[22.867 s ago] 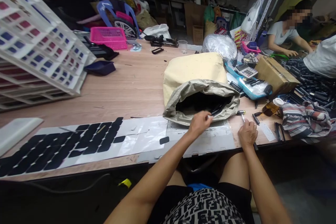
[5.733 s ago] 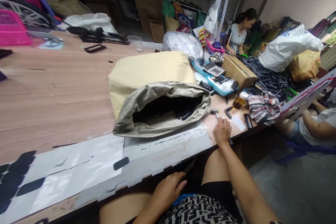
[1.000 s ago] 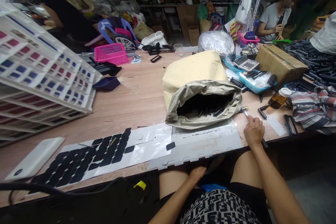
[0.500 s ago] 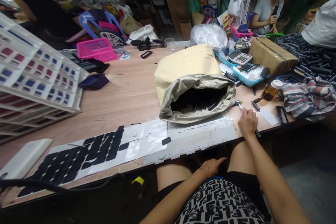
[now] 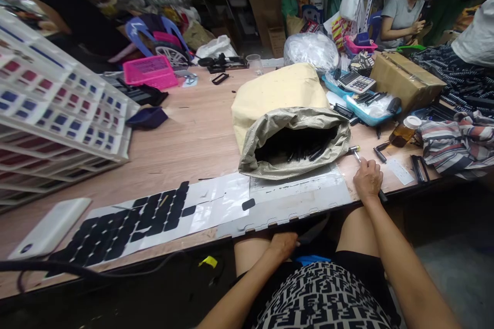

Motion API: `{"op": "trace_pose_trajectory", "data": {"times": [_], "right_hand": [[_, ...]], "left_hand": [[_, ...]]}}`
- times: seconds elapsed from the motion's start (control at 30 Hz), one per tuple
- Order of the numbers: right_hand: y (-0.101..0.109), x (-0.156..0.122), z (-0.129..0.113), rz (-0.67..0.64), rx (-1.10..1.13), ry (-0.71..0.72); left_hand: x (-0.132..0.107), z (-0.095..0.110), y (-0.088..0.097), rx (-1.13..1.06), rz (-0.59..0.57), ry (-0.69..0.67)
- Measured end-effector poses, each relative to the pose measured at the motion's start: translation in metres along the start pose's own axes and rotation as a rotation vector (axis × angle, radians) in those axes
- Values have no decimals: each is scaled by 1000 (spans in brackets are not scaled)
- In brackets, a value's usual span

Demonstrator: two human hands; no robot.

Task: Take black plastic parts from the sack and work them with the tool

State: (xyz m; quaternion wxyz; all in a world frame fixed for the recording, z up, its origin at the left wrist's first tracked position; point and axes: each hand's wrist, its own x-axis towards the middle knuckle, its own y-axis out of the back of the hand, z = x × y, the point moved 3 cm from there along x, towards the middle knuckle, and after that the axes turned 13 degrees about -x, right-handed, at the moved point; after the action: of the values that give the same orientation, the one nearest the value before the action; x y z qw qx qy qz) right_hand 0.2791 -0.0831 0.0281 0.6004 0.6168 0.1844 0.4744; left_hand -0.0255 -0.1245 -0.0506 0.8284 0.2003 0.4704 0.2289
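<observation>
My right hand [image 5: 368, 180] is closed around a small hammer [image 5: 357, 154] at the front edge of the table. Its head with a yellow end and a metal shaft show beyond my fingers, and the dark handle end sticks out behind. My left hand [image 5: 284, 245] is over my lap, below the table edge, with its fingers curled in; whatever may be in them is hidden. Before me lies a sack [image 5: 278, 87] with its rolled mouth facing me and several black pieces [image 5: 304, 153] inside. Left of it, a white sheet [image 5: 219, 200] bears rows of black stickers.
A white plastic rack [image 5: 77, 108] leans at the left, near a pink basket [image 5: 150, 72]. To the right are a calculator [image 5: 357, 83], a blue tray [image 5: 370, 115], a carton [image 5: 409, 79], a brown bottle [image 5: 405, 131] and a striped cloth [image 5: 455, 141]. Two other people sit nearby.
My left hand has moved left over my lap, and its stretched fingers have curled in. My right hand stays on the hammer. The view has shifted slightly.
</observation>
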Motion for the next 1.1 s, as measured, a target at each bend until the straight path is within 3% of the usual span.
{"op": "trace_pose_trajectory", "data": {"times": [0.1, 0.17, 0.2, 0.3, 0.33, 0.43, 0.5, 0.6, 0.7, 0.8, 0.87, 0.93, 1.0, 1.1], "right_hand": [[2, 1, 0, -3, -2, 6], [2, 1, 0, -10, -1, 7], [3, 1, -1, -15, -1, 6], [3, 1, -1, -18, -4, 4], [3, 1, -1, -14, -7, 4], [3, 0, -1, -6, -17, 5], [1, 0, -1, -9, -23, 5], [1, 0, -1, -13, -28, 6], [0, 1, -1, -14, -26, 0], [-1, 1, 0, -13, -27, 4], [-2, 1, 0, -16, -26, 6], [-3, 2, 0, -18, -17, -5], [-4, 4, 1, -15, 3, -16], [-3, 7, 5, -30, 73, -14]], "left_hand": [[-23, 39, 28, -5, -37, -270], [-30, 67, 67, -136, 40, -503], [-26, 76, 93, -177, 196, -492], [5, 88, 169, -154, 762, -293], [19, 87, 187, -129, 853, -221], [64, 76, 215, -123, 811, -6], [82, 64, 219, -167, 771, 67], [88, 47, 218, -234, 770, 34], [72, 39, 217, -275, 796, -50], [35, 42, 208, -293, 978, -237], [10, 48, 190, -297, 1009, -440], [-3, 51, 160, -299, 891, -607], [-4, 48, 130, -307, 769, -658], [9, 37, 103, -362, 728, -624]]}}
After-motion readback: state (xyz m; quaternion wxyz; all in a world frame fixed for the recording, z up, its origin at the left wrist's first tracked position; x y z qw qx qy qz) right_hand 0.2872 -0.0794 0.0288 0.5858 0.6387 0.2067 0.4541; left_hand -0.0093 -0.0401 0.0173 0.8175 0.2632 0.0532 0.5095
